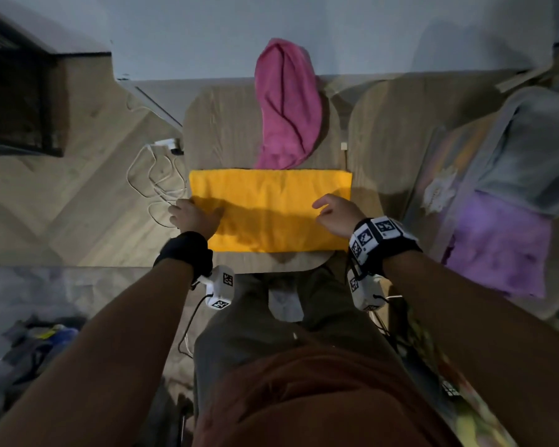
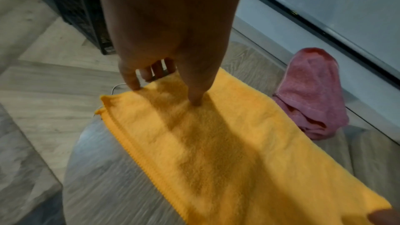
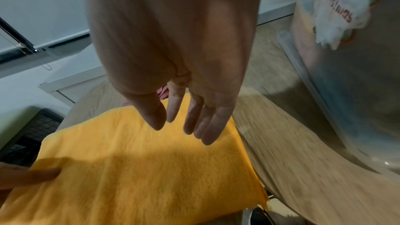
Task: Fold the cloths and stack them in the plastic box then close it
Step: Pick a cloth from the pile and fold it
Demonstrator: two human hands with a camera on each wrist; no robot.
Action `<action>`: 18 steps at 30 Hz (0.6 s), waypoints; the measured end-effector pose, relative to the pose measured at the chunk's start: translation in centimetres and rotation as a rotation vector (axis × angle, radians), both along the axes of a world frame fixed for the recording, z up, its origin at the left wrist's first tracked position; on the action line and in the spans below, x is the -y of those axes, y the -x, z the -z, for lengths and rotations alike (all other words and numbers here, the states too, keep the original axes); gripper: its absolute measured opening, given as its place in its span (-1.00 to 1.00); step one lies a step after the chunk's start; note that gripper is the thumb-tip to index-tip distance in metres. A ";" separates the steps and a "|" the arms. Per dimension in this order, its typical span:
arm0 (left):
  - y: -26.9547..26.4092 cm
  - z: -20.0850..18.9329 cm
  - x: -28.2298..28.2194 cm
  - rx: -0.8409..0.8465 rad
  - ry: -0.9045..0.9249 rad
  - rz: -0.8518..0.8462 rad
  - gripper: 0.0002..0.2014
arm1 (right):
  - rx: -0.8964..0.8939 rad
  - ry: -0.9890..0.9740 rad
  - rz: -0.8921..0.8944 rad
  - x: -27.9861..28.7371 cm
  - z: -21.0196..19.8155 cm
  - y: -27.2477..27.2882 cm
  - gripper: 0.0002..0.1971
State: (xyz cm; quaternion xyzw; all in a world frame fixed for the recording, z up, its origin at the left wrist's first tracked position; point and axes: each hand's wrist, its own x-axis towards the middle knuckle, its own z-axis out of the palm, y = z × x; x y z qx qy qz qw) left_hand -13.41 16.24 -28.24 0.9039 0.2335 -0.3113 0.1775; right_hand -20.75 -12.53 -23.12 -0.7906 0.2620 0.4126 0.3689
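Observation:
A yellow cloth (image 1: 271, 217), folded to a long rectangle, lies flat on a small wooden table (image 1: 223, 124). My left hand (image 1: 196, 214) is at its left edge; in the left wrist view the thumb (image 2: 194, 91) and forefinger press their tips into the yellow cloth (image 2: 216, 143). My right hand (image 1: 331, 212) hovers just above the right part of the yellow cloth (image 3: 151, 168), with straight fingers (image 3: 207, 126) that hold nothing. A crumpled pink cloth (image 1: 288, 108) lies behind. The clear plastic box (image 1: 504, 124) stands open at the right with a purple cloth (image 1: 497, 246) inside.
A second wooden table (image 1: 384, 124) carries the box, which also holds a grey cloth (image 1: 530, 156). White cables (image 1: 152, 179) lie on the floor to the left. A dark wire crate (image 1: 20, 108) stands far left. A wall runs behind the tables.

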 end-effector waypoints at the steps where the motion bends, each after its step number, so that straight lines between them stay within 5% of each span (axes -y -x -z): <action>1: -0.1 0.1 0.1 -0.011 -0.019 0.037 -0.27 | 0.004 0.001 0.014 0.2 0.1 0.3 -0.66; 5: -0.1 0.1 0.8 -0.028 -0.017 0.158 -0.48 | 0.025 0.018 0.070 0.9 0.3 1.3 -0.68; 11: 2.0 -4.1 5.1 0.253 0.247 0.217 -0.71 | 0.016 0.000 0.092 1.7 0.0 1.5 -0.67; 15: 4.5 -4.7 10.1 0.226 0.410 0.319 -0.65 | 0.012 -0.017 0.095 2.0 -0.4 1.5 -0.69; 18: 5.7 -4.0 12.8 0.202 0.476 0.246 -0.45 | 0.017 -0.021 0.104 2.0 -0.4 1.5 -0.72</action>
